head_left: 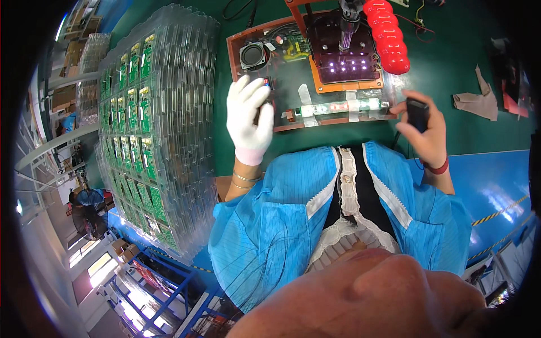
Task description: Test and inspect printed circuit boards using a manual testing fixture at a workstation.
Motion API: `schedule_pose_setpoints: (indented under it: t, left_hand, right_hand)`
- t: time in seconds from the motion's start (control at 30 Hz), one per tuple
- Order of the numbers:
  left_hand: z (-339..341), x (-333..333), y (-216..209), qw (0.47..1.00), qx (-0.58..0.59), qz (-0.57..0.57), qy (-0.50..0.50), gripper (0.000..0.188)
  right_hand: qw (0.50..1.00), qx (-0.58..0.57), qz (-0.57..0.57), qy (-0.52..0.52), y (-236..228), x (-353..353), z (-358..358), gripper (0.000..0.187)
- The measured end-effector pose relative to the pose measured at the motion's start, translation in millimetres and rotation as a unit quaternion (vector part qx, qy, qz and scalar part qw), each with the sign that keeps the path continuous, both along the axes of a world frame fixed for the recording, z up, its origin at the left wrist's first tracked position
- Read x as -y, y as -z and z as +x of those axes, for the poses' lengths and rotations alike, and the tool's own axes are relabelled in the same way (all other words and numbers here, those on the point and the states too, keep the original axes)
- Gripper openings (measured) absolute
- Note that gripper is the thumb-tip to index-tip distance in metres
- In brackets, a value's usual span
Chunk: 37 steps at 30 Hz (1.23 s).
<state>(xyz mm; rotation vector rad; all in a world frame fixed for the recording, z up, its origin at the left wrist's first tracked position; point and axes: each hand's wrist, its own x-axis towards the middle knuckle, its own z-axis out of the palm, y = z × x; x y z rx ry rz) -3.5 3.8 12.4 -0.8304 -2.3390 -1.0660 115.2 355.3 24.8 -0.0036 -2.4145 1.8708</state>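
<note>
My left hand (248,118), in a white glove, is raised at the left end of a red-edged test fixture (287,125). Its fingers are stretched out with the thumb apart, and I see nothing held in it. My bare right hand (429,138), with a red band at the wrist, is curled round a small black box (417,115) beside the fixture's right end. A thin dark cable shows near that hand. On the fixture, a dark plate (344,48) with lit white-violet lights sits in an orange frame (315,73). A clear tube (338,107) is taped along the near edge.
Tall stacked clear trays (186,112) with green circuit boards (145,107) stand on the left. A round black speaker (253,56) sits in the fixture's far left part. The clamp's ribbed red handle (389,39) rises beside the plate. A beige cloth (478,102) lies at right.
</note>
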Motion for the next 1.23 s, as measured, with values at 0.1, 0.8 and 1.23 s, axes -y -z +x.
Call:
schedule_pose_setpoints:
  t: [0.1, 0.8, 1.23]
  left_hand:
    - [6.0, -12.4, -3.1, 0.998, -0.008, -0.037, 0.044, 0.028]
    - [14.5, -33.8, 7.1, 0.987, -0.046, -0.087, 0.125, 0.028]
    - [15.1, -35.8, 3.4, 0.984, -0.036, -0.107, 0.141, 0.034]
  right_hand:
    - [0.981, -0.113, 0.138, -0.08, -4.8, 17.3, -5.4, 0.053]
    - [0.911, -0.206, 0.325, -0.147, -9.0, 38.5, -16.2, 0.06]
    - [0.935, -0.156, 0.281, -0.148, -2.2, 39.4, -12.6, 0.061]
